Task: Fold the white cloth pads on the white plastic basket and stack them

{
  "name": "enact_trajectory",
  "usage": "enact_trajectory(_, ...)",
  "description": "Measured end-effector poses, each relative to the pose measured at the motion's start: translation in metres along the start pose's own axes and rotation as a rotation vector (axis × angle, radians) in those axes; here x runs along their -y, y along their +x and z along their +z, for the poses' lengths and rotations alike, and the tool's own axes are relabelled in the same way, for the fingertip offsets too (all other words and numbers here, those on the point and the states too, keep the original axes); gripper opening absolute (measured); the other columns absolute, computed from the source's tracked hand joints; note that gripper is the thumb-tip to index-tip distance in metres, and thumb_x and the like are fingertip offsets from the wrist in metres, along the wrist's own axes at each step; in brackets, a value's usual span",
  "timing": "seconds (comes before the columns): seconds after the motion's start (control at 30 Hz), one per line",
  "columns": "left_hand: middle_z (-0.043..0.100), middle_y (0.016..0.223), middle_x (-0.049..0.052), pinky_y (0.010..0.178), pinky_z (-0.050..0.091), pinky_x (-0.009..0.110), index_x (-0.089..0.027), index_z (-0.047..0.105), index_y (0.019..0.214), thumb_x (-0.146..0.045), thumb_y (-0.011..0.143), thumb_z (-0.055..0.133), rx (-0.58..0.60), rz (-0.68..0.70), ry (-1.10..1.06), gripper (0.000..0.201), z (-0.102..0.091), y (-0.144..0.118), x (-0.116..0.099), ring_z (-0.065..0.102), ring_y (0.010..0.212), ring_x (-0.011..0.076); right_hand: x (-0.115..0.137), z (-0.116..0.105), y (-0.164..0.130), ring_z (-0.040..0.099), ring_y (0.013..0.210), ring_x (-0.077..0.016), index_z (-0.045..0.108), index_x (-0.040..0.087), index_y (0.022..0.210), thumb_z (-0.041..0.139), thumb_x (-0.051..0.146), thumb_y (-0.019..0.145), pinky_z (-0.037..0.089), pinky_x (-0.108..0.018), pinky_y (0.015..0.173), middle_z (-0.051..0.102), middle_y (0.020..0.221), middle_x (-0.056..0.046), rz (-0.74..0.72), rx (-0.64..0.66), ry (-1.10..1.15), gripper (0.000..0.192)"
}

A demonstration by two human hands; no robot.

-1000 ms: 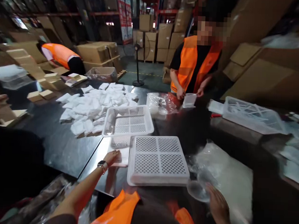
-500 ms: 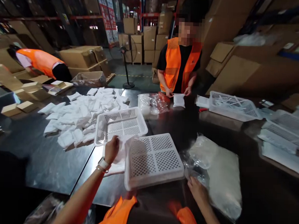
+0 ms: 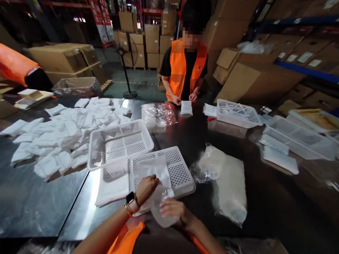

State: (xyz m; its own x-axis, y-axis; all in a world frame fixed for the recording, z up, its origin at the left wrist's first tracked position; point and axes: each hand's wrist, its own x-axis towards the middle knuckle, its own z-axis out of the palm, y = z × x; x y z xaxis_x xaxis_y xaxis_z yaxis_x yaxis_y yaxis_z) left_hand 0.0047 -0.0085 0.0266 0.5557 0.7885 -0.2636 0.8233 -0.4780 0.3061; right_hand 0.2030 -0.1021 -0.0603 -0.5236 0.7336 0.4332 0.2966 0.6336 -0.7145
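Cardboard cartons are filling the warehouse racks behind a dark, shiny worktop [image 3: 186, 139]. Seen from the head camera, the person's left hand [image 3: 146, 188], a watch on its wrist, is bending in from the lower left with fingers curled onto a white packet [image 3: 156, 173] that is lying on the upturned white basket [image 3: 181, 168]. The right hand [image 3: 173, 209] is reaching in from below, fingers closed around the mouth of a clear plastic bag [image 3: 161, 212] just beside the left hand at the basket's near edge. An open white basket [image 3: 101, 146] is sitting just behind, touching a heap of white packets [image 3: 62, 133]. A bag of clear bags [image 3: 229, 182] is lying to the right. Across the worktop, a co-worker in an orange vest [image 3: 179, 67] is holding a small packet [image 3: 186, 107] in both hands.
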Motion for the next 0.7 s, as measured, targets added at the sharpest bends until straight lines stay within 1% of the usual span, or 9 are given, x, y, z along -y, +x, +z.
enact_trajectory(0.03, 0.070, 0.100, 0.012, 0.078, 0.051, 0.031, -0.014, 0.067, 0.098, -0.011, 0.094, 0.039, 0.007, 0.000, 0.009, 0.029, -0.003, -0.001, 0.001, 0.068, 0.090, 0.0220, -0.002, 0.003, 0.008, 0.073, 0.096, -0.0177, 0.074, 0.024, 0.084, 0.047, 0.028, 0.099, 0.056, -0.034, 0.094, 0.078, 0.089, -0.003, -0.106, 0.052, -0.037, 0.031)
enact_trajectory(0.07, 0.070, 0.102, 0.012, 0.078, 0.051, 0.031, -0.014, 0.067, 0.100, -0.009, 0.094, 0.038, 0.013, -0.001, 0.017, 0.030, -0.005, -0.002, 0.002, 0.068, 0.090, 0.0218, -0.005, 0.004, 0.016, 0.072, 0.098, -0.0172, 0.074, 0.023, 0.088, 0.042, 0.024, 0.101, 0.055, -0.035, 0.096, 0.078, 0.090, -0.004, -0.184, 0.048, -0.111, 0.034)
enact_trajectory(0.17, 0.068, 0.109, 0.011, 0.078, 0.051, 0.029, -0.016, 0.065, 0.105, -0.008, 0.094, 0.038, 0.028, 0.004, 0.032, 0.030, -0.004, -0.007, 0.000, 0.068, 0.090, 0.0201, -0.014, 0.004, 0.036, 0.069, 0.095, -0.0180, 0.071, 0.018, 0.086, 0.041, 0.013, 0.099, 0.054, -0.036, 0.094, 0.074, 0.082, -0.006, -0.306, -0.006, -0.413, 0.033)
enact_trajectory(0.23, 0.068, 0.109, 0.010, 0.077, 0.051, 0.028, -0.017, 0.064, 0.106, -0.008, 0.093, 0.040, 0.018, 0.009, 0.028, 0.029, -0.001, -0.008, -0.003, 0.068, 0.089, 0.0192, -0.021, 0.007, 0.048, 0.067, 0.086, -0.0178, 0.068, 0.017, 0.077, 0.043, 0.011, 0.098, 0.055, -0.033, 0.085, 0.069, 0.074, -0.005, -0.252, -0.044, -0.598, 0.033)
enact_trajectory(0.3, 0.067, 0.109, 0.009, 0.075, 0.051, 0.027, -0.018, 0.063, 0.108, -0.008, 0.093, 0.041, -0.010, 0.011, 0.017, 0.029, 0.003, -0.005, -0.005, 0.068, 0.087, 0.0195, -0.029, 0.014, 0.059, 0.063, 0.074, -0.0173, 0.065, 0.017, 0.073, 0.041, 0.011, 0.099, 0.053, -0.030, 0.073, 0.065, 0.069, -0.005, -0.136, -0.100, -0.731, 0.035)
enact_trajectory(0.4, 0.066, 0.109, 0.008, 0.077, 0.051, 0.028, -0.018, 0.062, 0.112, -0.006, 0.093, 0.039, -0.088, 0.025, 0.001, 0.033, 0.003, 0.002, 0.001, 0.067, 0.088, 0.0196, -0.041, 0.021, 0.074, 0.059, 0.068, -0.0179, 0.067, 0.014, 0.081, 0.041, 0.013, 0.099, 0.050, -0.030, 0.066, 0.063, 0.069, -0.007, 0.011, -0.194, -0.810, 0.032)
enact_trajectory(0.5, 0.064, 0.115, 0.008, 0.085, 0.051, 0.031, -0.020, 0.060, 0.116, -0.002, 0.090, 0.036, -0.225, 0.003, -0.007, 0.039, -0.002, 0.008, 0.020, 0.065, 0.097, 0.0199, -0.048, 0.014, 0.083, 0.060, 0.074, -0.0183, 0.067, 0.015, 0.083, 0.042, 0.010, 0.098, 0.049, -0.030, 0.069, 0.065, 0.074, -0.006, 0.024, -0.135, -0.834, 0.030)
enact_trajectory(0.6, 0.063, 0.110, 0.009, 0.088, 0.050, 0.032, -0.017, 0.060, 0.106, -0.001, 0.089, 0.035, -0.312, -0.096, -0.024, 0.034, -0.001, 0.007, 0.033, 0.063, 0.101, 0.0198, -0.050, 0.005, 0.082, 0.062, 0.081, -0.0180, 0.068, 0.019, 0.086, 0.046, 0.006, 0.095, 0.050, -0.029, 0.072, 0.068, 0.081, -0.004, 0.083, -0.011, -0.854, 0.027)
enact_trajectory(0.7, 0.064, 0.098, 0.007, 0.081, 0.050, 0.027, -0.017, 0.060, 0.097, 0.000, 0.089, 0.035, -0.291, -0.153, -0.051, 0.031, 0.007, 0.002, 0.020, 0.064, 0.089, 0.0167, -0.050, 0.010, 0.079, 0.063, 0.082, -0.0206, 0.069, 0.019, 0.092, 0.052, 0.004, 0.090, 0.052, -0.034, 0.078, 0.070, 0.084, -0.006, 0.179, -0.010, -0.887, 0.023)
